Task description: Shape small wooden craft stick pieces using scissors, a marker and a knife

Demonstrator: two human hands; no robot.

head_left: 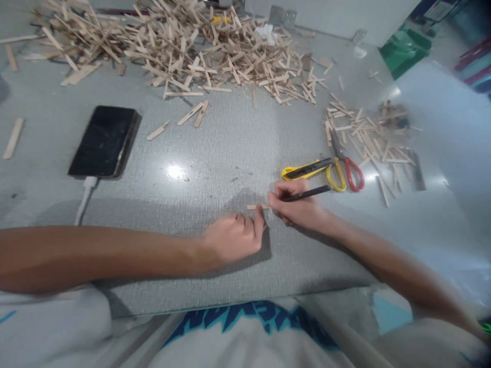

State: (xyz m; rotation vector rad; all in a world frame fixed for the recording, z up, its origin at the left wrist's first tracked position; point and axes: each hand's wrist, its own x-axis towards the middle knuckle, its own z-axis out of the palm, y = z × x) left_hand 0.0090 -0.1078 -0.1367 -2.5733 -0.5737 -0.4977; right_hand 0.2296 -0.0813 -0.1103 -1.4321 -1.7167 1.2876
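A small wooden stick piece (251, 207) lies flat on the grey table, low in the middle of the view. The index finger of my left hand (236, 236) presses it down, with the other fingers curled in. My right hand (293, 204) is closed around a black pen (312, 193), its writing end hidden by the fingers at the stick's right end. Just beyond my right hand lie a yellow box cutter (307, 168) and scissors (345, 171) with one yellow and one red handle loop.
A large heap of wooden sticks (184, 46) spreads along the back of the table (215, 153). Cut pieces form a smaller pile (368, 133) at right. A phone (103, 142) with a white cable (85, 197) lies at left. A green bin (406, 51) stands at back right.
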